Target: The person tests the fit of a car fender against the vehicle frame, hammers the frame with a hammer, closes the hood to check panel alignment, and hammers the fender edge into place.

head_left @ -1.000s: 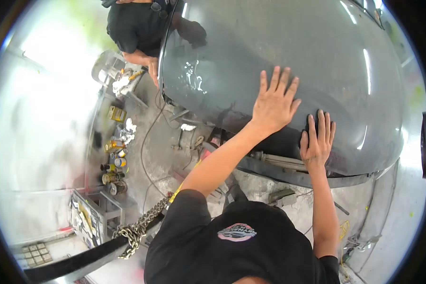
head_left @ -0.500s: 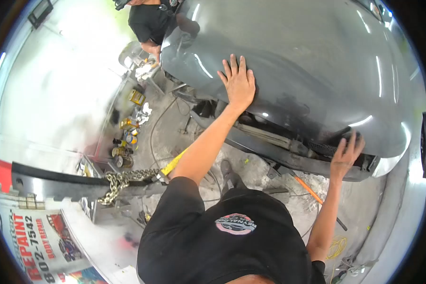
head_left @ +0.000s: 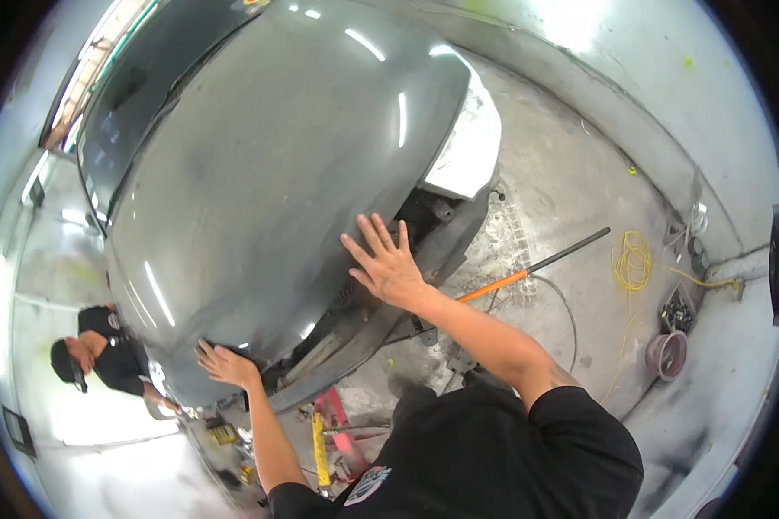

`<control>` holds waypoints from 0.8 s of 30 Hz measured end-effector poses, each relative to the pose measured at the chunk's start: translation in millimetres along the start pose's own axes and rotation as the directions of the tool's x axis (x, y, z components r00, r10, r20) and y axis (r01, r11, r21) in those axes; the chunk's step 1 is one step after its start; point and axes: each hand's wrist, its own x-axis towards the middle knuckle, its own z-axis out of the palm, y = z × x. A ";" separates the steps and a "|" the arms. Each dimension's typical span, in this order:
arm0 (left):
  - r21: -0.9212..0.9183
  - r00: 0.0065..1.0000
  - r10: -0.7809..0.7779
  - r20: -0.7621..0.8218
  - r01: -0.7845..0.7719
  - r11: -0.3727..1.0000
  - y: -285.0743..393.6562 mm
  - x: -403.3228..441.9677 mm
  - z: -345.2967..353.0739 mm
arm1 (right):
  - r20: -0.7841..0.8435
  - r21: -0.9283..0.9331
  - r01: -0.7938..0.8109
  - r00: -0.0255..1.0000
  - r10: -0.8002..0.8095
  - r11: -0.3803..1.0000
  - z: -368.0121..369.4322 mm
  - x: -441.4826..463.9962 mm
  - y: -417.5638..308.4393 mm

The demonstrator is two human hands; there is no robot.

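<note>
A grey car hood [head_left: 260,164] with a glossy, patchy finish fills the upper middle of the head view. My left hand [head_left: 225,363] lies near the hood's front edge on the left, fingers stretched out. Farther right, my right hand [head_left: 388,266] is on the front edge with its fingers spread and nothing in them. Below that edge runs a dark opening, with a dark grey bumper part [head_left: 355,363] under it. A white headlight area [head_left: 466,143] shows at the car's right front corner.
Another person [head_left: 104,350] in black stands by the car's far left side. On the floor are an orange-and-black bar [head_left: 528,272], a red-and-yellow tool [head_left: 322,450], a coiled yellow cord [head_left: 634,264] and a bucket [head_left: 668,355]. Pale walls enclose the space.
The view has swung to the right, bringing the headlight corner and yellow cord further into sight. My right hand has moved onto the hood's front edge; my left hand remains flat on the hood.
</note>
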 end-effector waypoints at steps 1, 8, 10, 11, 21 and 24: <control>-0.007 1.000 0.021 -0.003 -0.021 1.000 3.2 -0.6 -0.3 | -0.007 0.002 0.009 1.000 -0.009 1.000 -5.2 2.6 9.8; -0.016 1.000 -0.010 0.008 0.011 1.000 0.7 1.8 2.7 | -0.156 0.061 -0.043 0.986 0.052 0.997 -15.5 66.4 81.0; 0.047 1.000 -0.013 0.018 0.012 0.999 1.5 3.2 5.1 | -0.079 -0.026 -0.004 0.997 0.002 1.000 -12.9 71.9 90.2; 0.060 0.999 -0.039 0.015 0.038 0.997 2.5 3.3 5.1 | -0.039 -0.061 -0.019 0.999 0.017 0.998 -7.4 73.6 93.4; 0.338 0.983 0.166 0.079 -0.183 0.923 13.2 4.7 -34.6 | -0.016 -0.275 0.060 0.998 -0.067 0.959 14.6 75.3 90.5; 0.086 0.999 -0.020 -0.036 0.023 0.996 7.4 3.3 -26.1 | 0.000 -0.342 0.067 0.997 -0.071 0.937 17.0 74.8 86.0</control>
